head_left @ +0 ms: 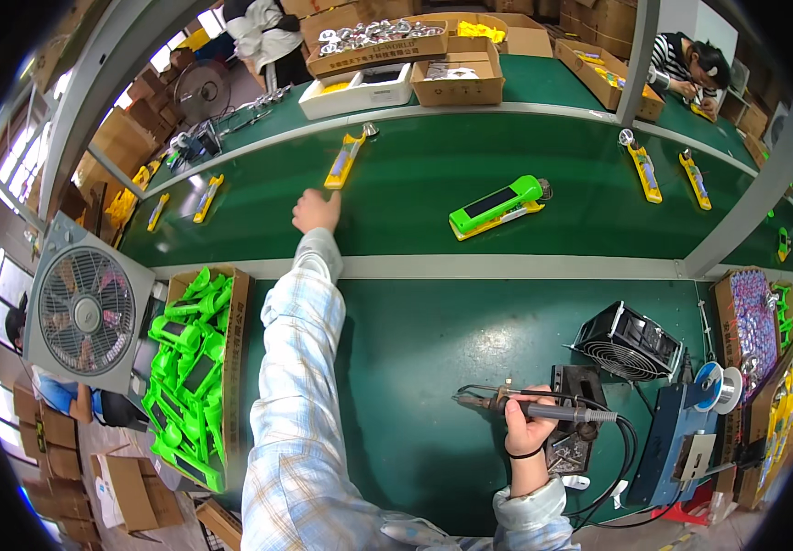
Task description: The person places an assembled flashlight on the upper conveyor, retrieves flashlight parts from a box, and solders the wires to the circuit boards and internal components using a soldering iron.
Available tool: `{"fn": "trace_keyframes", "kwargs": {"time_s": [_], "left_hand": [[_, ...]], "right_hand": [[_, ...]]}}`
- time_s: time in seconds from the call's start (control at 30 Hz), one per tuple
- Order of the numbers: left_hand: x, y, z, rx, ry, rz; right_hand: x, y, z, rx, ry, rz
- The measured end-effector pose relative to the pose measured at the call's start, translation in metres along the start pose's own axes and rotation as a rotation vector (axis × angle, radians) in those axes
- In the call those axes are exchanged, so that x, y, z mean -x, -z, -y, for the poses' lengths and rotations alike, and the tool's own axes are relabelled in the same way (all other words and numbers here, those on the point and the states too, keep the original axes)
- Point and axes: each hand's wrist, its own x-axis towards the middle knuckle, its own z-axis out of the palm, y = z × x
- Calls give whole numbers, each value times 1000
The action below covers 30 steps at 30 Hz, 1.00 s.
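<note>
My left hand [316, 211] reaches over the far green belt, fingers apart, just short of the lower end of a yellow flashlight housing [345, 162]. A round silver reflector hangs off that housing's far end. My right hand [527, 430] is closed around a soldering iron [587, 415] with a grey handle and a cable; its metal tip points left, above the green bench [415, 349]. Farther right on the belt lies a bright green housing on a yellow base [497, 208], with a dark panel on top.
A box of green housings [190, 367] and a box fan [87, 312] stand left. At right are a small black fan [631, 342], a solder wire spool [720, 387] and a blue soldering station [663, 445]. More yellow housings [642, 168] lie along the belt. A co-worker [690, 69] sits far right.
</note>
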Motion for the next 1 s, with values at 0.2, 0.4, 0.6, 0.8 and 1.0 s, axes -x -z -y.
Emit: {"fn": "trace_keyframes", "kwargs": {"time_s": [0.2, 0.4, 0.6, 0.8, 1.0], "left_hand": [[-30, -64, -5, 277, -122, 16], [-29, -62, -30, -78, 53, -8], [-3, -31, -43, 28, 49, 150], [42, 21, 39, 257, -145, 127], [207, 138, 70, 376, -393, 200]], "right_hand": [[0, 8, -2, 12, -1, 68], [-6, 9, 4, 62, -15, 130], [-12, 11, 9, 26, 25, 105], [-8, 4, 14, -68, -84, 98], [3, 5, -3, -254, -212, -33]]}}
